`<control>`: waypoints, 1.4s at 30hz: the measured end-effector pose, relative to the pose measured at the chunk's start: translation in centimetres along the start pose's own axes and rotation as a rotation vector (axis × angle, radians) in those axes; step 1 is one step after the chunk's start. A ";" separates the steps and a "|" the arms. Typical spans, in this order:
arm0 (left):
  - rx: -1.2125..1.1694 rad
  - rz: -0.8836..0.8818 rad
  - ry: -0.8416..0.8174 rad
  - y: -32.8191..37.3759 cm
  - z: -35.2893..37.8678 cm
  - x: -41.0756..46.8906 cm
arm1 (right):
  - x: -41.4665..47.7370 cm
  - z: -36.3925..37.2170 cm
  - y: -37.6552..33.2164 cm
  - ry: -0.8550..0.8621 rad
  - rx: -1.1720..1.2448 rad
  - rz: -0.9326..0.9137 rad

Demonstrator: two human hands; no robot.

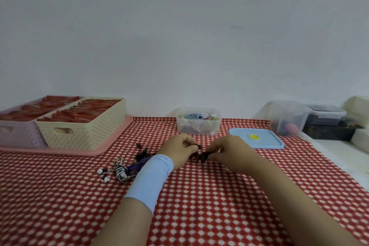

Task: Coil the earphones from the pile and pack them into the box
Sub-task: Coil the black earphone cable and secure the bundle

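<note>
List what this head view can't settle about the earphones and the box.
1. Head view: fingers of the left hand and right hand cover most of the dark earphones; how far they are coiled is unreadable.
2. The light blue sleeve hides the near side of the pile of dark and purple earphones.
3. The clear plastic box: cloudy wall, too small; count unreadable.
4. The lilac perforated basket: cut off by the left edge.

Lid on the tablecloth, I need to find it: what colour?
The lid is light blue with a yellow disc; head view.
</note>
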State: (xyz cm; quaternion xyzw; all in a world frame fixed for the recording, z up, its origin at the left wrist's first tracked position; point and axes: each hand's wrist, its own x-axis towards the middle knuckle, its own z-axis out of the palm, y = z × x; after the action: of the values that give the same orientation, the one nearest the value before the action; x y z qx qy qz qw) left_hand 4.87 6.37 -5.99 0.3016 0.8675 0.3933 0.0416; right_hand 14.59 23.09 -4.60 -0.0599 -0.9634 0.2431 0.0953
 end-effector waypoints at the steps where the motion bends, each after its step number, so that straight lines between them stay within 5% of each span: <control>1: 0.001 0.011 0.001 0.3 -0.2 0.2 | 0.3 -0.2 -0.1 0.042 0.031 -0.002; 14: -0.409 -0.055 0.035 4.4 -7.7 9.2 | 11.1 -6.5 -2.6 0.340 0.146 -0.053; 21: -0.103 -0.048 0.095 2.1 -7.4 14.7 | 17.2 -5.4 -1.9 0.321 0.055 -0.008; 25: 0.165 -0.104 -0.012 -0.6 -6.4 16.1 | 19.4 -2.0 -0.6 0.231 -0.022 0.039; 30: 0.168 -0.019 0.104 -2.4 -5.9 16.1 | 20.4 0.0 0.6 0.211 -0.115 0.095; 37: 0.236 0.083 -0.070 -3.0 -5.8 15.0 | 20.4 -0.4 1.3 0.066 -0.117 0.084; 42: 0.251 0.140 -0.103 -3.0 -6.4 14.1 | 19.5 -0.8 0.9 0.159 -0.057 0.001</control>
State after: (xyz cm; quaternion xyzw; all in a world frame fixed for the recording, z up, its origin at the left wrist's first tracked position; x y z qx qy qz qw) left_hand -10.07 8.49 -1.39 0.3838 0.8835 0.2680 0.0204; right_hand -4.20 27.41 -1.38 -0.0824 -0.9593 0.2104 0.1696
